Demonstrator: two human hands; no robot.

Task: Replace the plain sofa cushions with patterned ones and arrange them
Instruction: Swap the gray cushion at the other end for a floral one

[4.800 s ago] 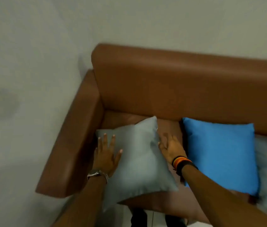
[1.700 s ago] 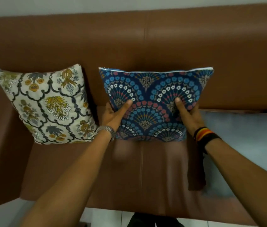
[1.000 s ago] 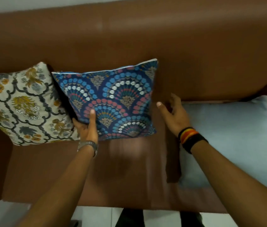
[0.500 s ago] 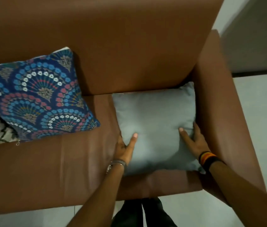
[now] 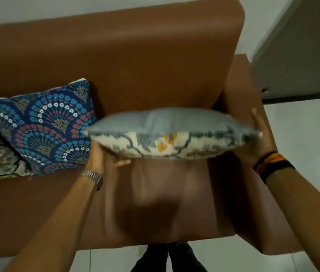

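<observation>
The left hand (image 5: 98, 156) and right hand (image 5: 257, 140) are gripping opposite ends of a soft square cushion, grey on top and cream-patterned beneath (image 5: 167, 134), holding it flat, long axis sideways, above the brown leather sofa (image 5: 155, 55) seat, right of the blue fan-patterned cushion (image 5: 43, 124).
</observation>
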